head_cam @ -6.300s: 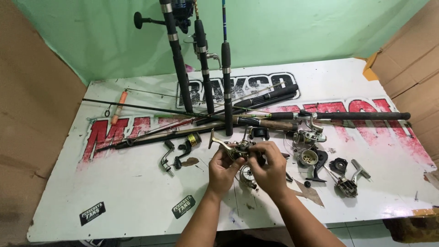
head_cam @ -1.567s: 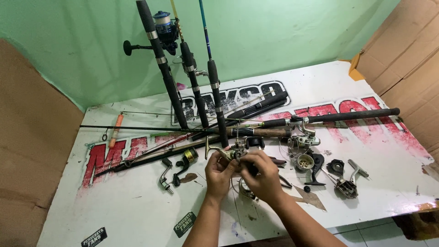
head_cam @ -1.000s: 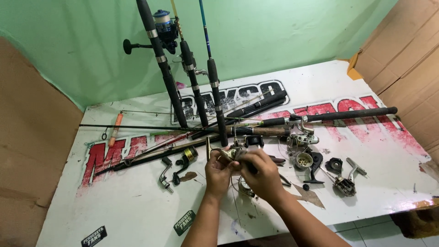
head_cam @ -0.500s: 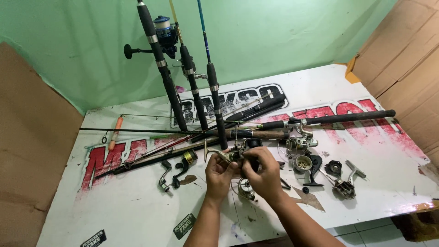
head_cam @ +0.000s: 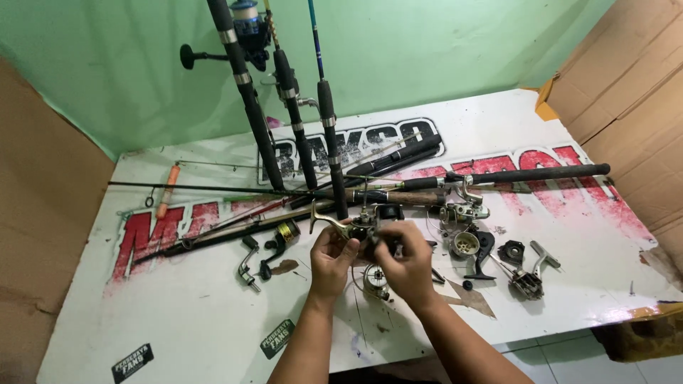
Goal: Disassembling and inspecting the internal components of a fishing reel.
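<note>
Green wall and brown cardboard panels close in a white table point(head_cam: 178, 320) with big red and black lettering across its top. Over the middle of the near half, both hands hold a small fishing reel point(head_cam: 366, 229), a dark metal body with a pale golden crank handle point(head_cam: 324, 220). It sits just above the table, between the two hands and in front of the rods. The left hand point(head_cam: 331, 259) has its fingers curled shut on the reel's left side, thumb tip up near the crank. The right hand point(head_cam: 405, 263) is closed over the right side of the body, covering most of it, so the exact finger placement there is hard to make out. The reel's long axis runs roughly left to right, with the crank arm pointing up and to the left, away from the person. Three rod butts point(head_cam: 292, 121) lean against the wall behind it, and a long dark rod point(head_cam: 526, 173) lies across the lettering. Loose reel parts point(head_cam: 526, 274) lie to the right of the hands, and a bent crank piece point(head_cam: 247, 262) lies to the left
</note>
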